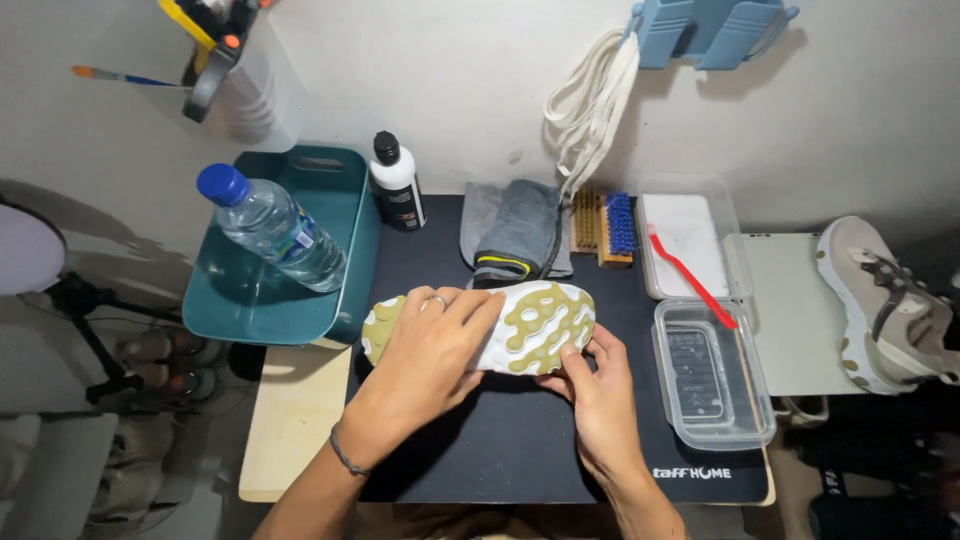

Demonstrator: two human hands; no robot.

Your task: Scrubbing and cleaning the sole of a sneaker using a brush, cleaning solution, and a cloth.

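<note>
A sneaker (535,325) lies sole up over the black mat (510,440), its white and olive-green tread facing me. My left hand (425,350) is spread flat across the heel half of the sole, a ring on one finger and a dark band at the wrist. My right hand (600,390) grips the toe end from below, thumb on the sole's edge. The upper of the shoe is hidden beneath it.
A teal tub (345,215) with a water bottle (270,225) stands at the left. Behind the shoe are a black-and-white bottle (397,182), a grey cloth (515,230), two brushes (602,228), a clear lid with a red toothbrush (692,278) and a clear container (712,372). A second sneaker (885,305) sits at the right. White laces (590,105) hang on the wall.
</note>
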